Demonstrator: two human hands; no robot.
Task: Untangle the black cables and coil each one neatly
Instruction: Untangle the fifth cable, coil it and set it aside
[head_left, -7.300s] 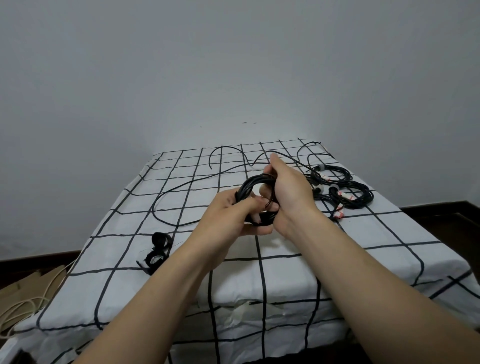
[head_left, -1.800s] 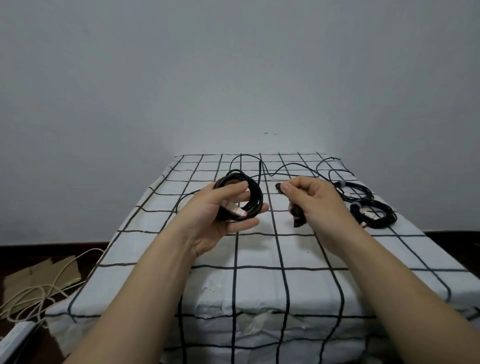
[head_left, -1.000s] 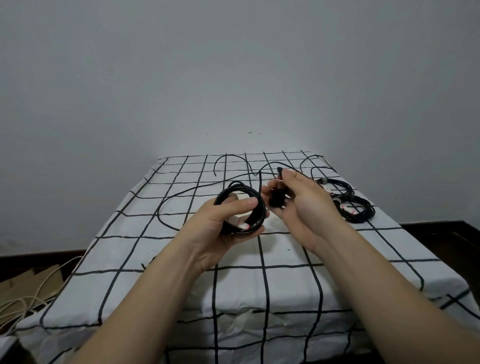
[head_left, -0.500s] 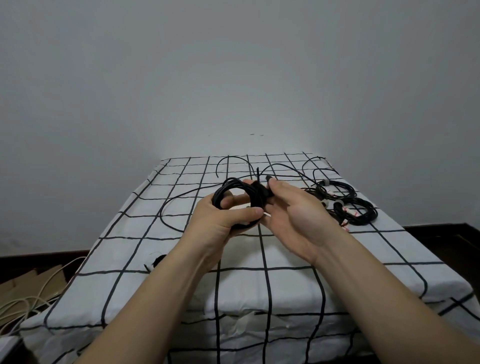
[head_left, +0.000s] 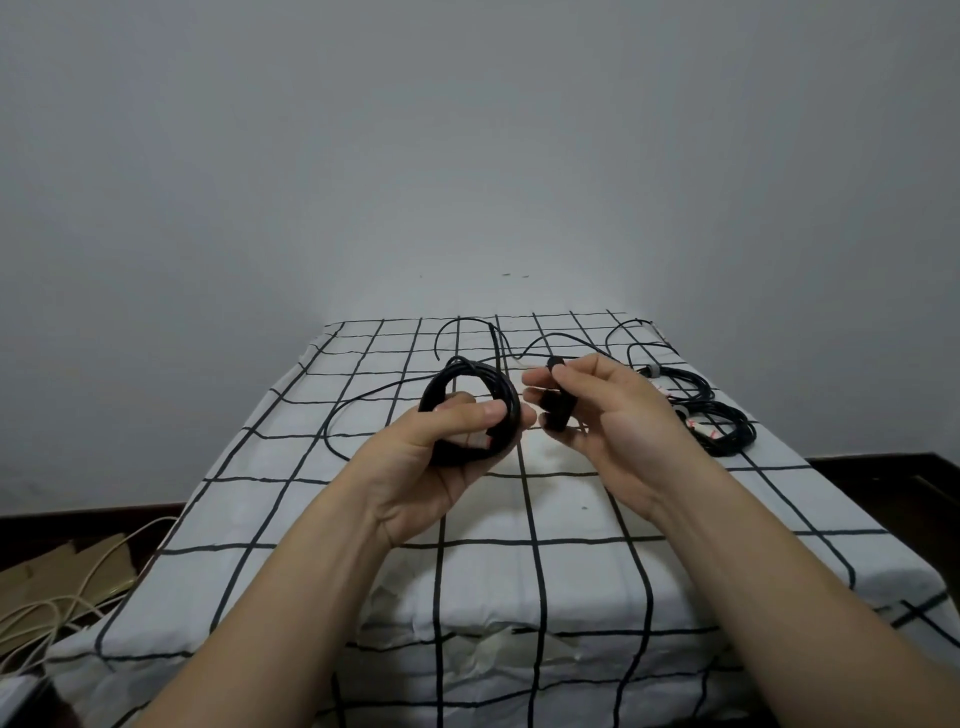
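My left hand (head_left: 441, 457) grips a round coil of black cable (head_left: 470, 410) above the middle of the table, thumb across its front. A loose tail of this cable (head_left: 358, 400) trails left and back over the cloth. Just to the right, my right hand (head_left: 618, 421) pinches a short black strap (head_left: 557, 405) between thumb and fingers, held apart from the coil. Two other black cable coils (head_left: 722, 431) with red and white tags lie at the table's right side.
The table carries a white cloth with a black grid (head_left: 571, 509). More loose black cable (head_left: 561, 340) loops along its far edge. On the floor at the left lie cardboard (head_left: 62, 566) and pale cords (head_left: 36, 618). A plain wall stands behind.
Half a second ago my right hand was pressed against the coil; it has now pulled away to the right with the black strap. The left hand keeps holding the coil.
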